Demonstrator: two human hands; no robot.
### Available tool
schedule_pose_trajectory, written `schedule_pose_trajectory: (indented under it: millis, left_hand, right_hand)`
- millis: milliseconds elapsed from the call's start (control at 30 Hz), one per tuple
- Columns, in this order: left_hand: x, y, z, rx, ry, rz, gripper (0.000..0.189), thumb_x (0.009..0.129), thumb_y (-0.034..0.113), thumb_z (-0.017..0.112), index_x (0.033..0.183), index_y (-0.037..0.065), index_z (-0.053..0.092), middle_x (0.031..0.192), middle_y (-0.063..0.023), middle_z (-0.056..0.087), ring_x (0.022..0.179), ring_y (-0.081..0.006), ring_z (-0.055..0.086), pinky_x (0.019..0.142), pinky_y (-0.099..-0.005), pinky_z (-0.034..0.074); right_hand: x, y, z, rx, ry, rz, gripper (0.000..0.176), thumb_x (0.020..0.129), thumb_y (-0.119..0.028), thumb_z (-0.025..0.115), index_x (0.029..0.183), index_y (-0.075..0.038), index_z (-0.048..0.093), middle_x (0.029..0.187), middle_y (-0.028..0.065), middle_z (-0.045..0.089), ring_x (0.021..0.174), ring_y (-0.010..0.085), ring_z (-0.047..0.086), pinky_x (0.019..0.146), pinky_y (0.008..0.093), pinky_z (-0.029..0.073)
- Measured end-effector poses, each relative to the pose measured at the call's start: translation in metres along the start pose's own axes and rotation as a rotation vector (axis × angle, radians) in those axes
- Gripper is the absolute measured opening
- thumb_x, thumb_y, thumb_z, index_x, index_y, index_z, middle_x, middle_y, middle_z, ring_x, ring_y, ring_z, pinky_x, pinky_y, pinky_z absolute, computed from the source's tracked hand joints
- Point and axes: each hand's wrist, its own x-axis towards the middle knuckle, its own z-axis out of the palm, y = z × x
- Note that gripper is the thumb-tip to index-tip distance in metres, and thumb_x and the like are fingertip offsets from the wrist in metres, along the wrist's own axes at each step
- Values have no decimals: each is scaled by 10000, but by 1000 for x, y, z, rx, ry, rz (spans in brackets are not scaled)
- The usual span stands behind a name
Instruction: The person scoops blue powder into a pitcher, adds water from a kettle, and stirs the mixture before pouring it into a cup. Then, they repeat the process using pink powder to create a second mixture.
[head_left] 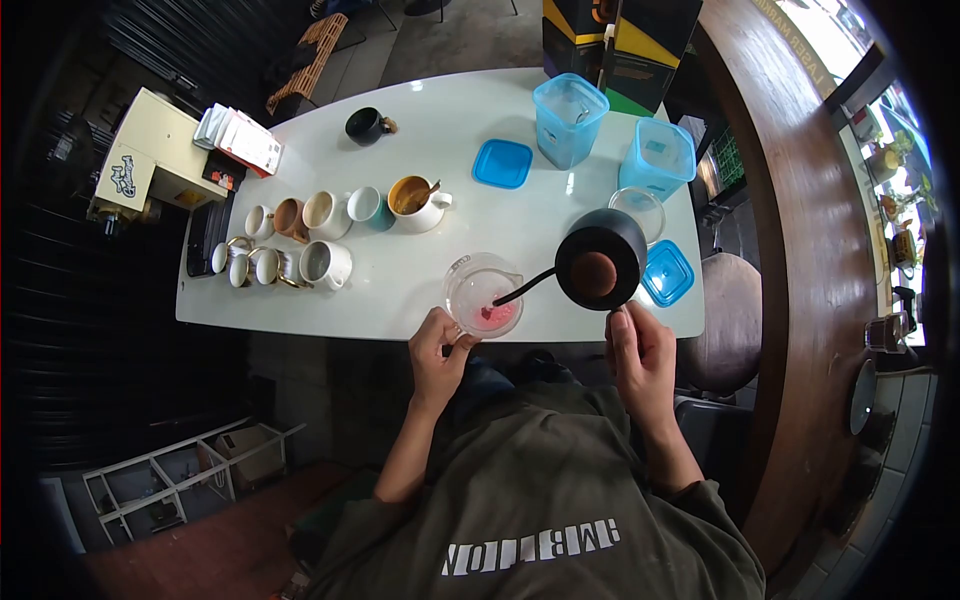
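My right hand (640,355) grips the handle of a black gooseneck kettle (600,262), held tilted above the white table (400,290). Its thin spout reaches left and down into a clear glass jug (482,292) that holds pink-red liquid at the bottom. My left hand (438,348) holds the jug at its near side, by the table's front edge. The kettle's open top shows a brownish inside.
Several cups and mugs (325,262) cluster at the table's left, one white mug (415,203) holding brown liquid and a spoon. A black cup (364,125), two blue tubs (568,118), blue lids (502,163), a glass (638,210) and papers (240,138) lie further back. A wooden counter (800,220) curves at right.
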Motion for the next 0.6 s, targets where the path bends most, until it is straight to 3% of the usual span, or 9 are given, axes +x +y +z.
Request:
schedule_pose_trajectory:
  millis: [600]
  left_hand:
    - [-2,2,-2,74,5,89,359,842,113,799,783,20,457,697,-28,374,601,-138,358,544,-277,335]
  right_hand:
    - [-4,-5,3,0,55,-45,242,990,-145,544,824,29,569,556,39,466,500,76,409,493,269,331]
